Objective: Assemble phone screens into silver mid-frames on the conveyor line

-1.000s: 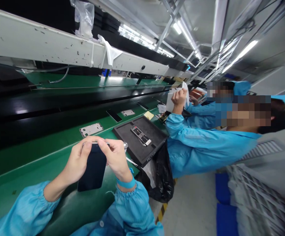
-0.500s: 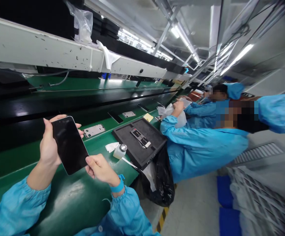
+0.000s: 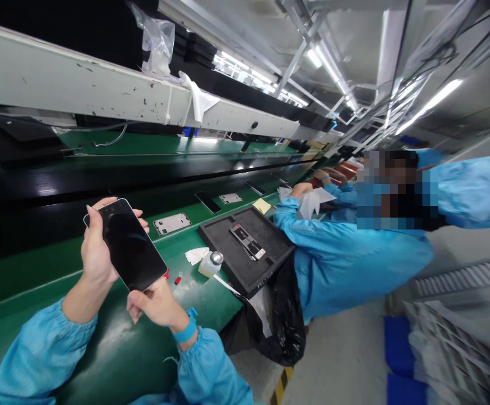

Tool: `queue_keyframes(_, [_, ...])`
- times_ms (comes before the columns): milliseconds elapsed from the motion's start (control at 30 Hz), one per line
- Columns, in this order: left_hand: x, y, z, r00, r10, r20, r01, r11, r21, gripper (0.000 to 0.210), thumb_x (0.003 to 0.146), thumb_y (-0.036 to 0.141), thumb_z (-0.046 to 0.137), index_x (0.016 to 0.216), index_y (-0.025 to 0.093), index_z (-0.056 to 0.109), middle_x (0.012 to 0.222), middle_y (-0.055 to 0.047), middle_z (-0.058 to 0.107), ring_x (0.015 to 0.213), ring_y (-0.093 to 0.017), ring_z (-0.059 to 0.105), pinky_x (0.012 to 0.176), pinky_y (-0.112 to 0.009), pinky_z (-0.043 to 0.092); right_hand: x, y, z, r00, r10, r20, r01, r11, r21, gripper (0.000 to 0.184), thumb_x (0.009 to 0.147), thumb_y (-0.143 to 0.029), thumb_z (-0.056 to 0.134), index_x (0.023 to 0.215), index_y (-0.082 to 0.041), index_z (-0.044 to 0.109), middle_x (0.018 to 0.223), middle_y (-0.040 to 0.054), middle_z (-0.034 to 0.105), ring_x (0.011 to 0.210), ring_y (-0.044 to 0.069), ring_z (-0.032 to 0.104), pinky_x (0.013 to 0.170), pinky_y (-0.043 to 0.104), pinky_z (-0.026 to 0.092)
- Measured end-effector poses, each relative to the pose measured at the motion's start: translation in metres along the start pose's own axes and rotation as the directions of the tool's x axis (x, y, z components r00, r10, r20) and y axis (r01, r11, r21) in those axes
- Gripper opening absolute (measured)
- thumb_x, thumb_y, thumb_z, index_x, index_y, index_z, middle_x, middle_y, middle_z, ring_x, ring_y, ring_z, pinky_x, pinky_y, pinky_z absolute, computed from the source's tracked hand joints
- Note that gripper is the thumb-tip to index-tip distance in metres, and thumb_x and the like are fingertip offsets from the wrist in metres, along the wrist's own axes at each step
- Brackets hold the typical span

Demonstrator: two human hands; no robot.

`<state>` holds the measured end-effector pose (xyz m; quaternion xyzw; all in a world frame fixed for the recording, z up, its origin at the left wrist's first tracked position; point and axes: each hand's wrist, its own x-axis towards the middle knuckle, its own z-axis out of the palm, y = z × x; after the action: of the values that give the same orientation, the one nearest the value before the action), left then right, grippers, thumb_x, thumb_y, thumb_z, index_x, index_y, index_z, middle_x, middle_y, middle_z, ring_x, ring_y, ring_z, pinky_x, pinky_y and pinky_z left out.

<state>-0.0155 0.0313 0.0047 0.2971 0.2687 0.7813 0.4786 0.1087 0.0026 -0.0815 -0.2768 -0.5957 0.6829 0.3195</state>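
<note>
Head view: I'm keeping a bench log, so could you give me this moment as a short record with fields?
Left hand: holds the phone, thumb along its edge
Right hand: at the phone's lower edge; firmness of grip unclear
Phone face: black, toward the camera
Dark tray: carries a phone-shaped device
Beside tray: metal-capped bottle, white wipe
Green bench: also bears a small red piece and pale frame
Nearby: co-worker's blue sleeve
</note>
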Motion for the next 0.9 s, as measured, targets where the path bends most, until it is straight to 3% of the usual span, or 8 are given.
queue_keyframes(133, [-0.001,0.001,0.001,0.999,0.025,-0.039,-0.025,1.000,-0.011,0.036,0.109,0.055,0.045,0.109,0.026,0.066,0.087,-0.008,0.079,0.069,-0.022,0.076,0.064,-0.035,0.067,0.002,-0.002,0.005,0.998,0.030,0.056,-0.030,0.999,0.011,0.073,0.070,-0.091,0.070,0.052,-0.022,0.054,0.042,-0.0036,0.049,0.036,0.010,0.047,0.040,0.024,0.041])
queue_keyframes(300, [0.001,0.006,-0.001,0.999,-0.028,-0.047,0.028,1.000,-0.007,0.038,0.110,0.055,0.040,0.111,0.026,0.065,0.087,-0.009,0.079,0.069,-0.024,0.076,0.062,-0.037,0.067,-0.002,-0.012,-0.024,1.000,0.004,0.004,-0.004,0.999,-0.032,0.082,0.078,-0.099,0.050,0.060,-0.019,0.061,0.047,-0.0007,0.054,0.041,0.012,0.052,0.047,0.026,0.044])
queue_keyframes(433, [0.004,0.008,-0.001,0.991,-0.113,-0.078,0.113,0.994,-0.001,0.051,0.110,0.061,0.030,0.111,0.025,0.066,0.085,-0.010,0.079,0.065,-0.025,0.076,0.058,-0.037,0.066,-0.003,-0.014,-0.040,0.999,0.005,-0.032,-0.008,0.998,-0.069,0.083,0.082,-0.098,0.046,0.057,-0.020,0.056,0.044,-0.0041,0.045,0.038,0.009,0.043,0.043,0.025,0.037])
queue_keyframes(567, [0.021,-0.008,-0.015,0.967,-0.233,-0.106,0.239,0.970,0.045,0.064,0.109,0.067,0.019,0.113,0.023,0.065,0.089,-0.012,0.079,0.065,-0.026,0.077,0.058,-0.040,0.065,-0.012,-0.009,-0.046,1.000,0.013,-0.021,-0.015,0.993,-0.120,0.087,0.082,-0.100,0.040,0.068,-0.018,0.063,0.050,-0.0022,0.053,0.039,0.010,0.046,0.043,0.024,0.037])
queue_keyframes(667, [0.051,-0.035,-0.036,0.939,-0.257,-0.229,0.288,0.951,0.116,0.065,0.110,0.067,0.018,0.123,0.020,0.062,0.096,-0.012,0.079,0.076,-0.026,0.078,0.069,-0.044,0.066,-0.035,-0.012,-0.077,0.985,-0.047,-0.167,0.006,0.972,-0.236,0.095,0.079,-0.104,0.031,0.083,-0.017,0.069,0.060,0.0013,0.063,0.041,0.011,0.050,0.045,0.025,0.041])
queue_keyframes(767, [0.086,-0.065,-0.052,0.919,-0.245,-0.308,0.300,0.943,0.145,0.061,0.111,0.063,0.033,0.129,0.012,0.061,0.103,-0.014,0.075,0.088,-0.026,0.076,0.081,-0.046,0.064,-0.066,-0.025,-0.140,0.900,-0.148,-0.409,-0.008,0.934,-0.356,0.092,0.081,-0.102,0.033,0.087,-0.017,0.068,0.065,0.0020,0.064,0.048,0.012,0.054,0.051,0.026,0.044])
queue_keyframes(900, [0.115,-0.098,-0.051,0.933,-0.129,-0.335,0.217,0.946,0.239,0.042,0.103,0.042,0.067,0.136,0.016,0.064,0.131,-0.013,0.067,0.110,-0.026,0.070,0.093,-0.046,0.062,-0.098,-0.038,-0.232,0.687,-0.269,-0.675,-0.142,0.861,-0.488,0.086,0.084,-0.098,0.030,0.083,-0.019,0.063,0.072,0.0058,0.065,0.063,0.018,0.062,0.059,0.030,0.048])
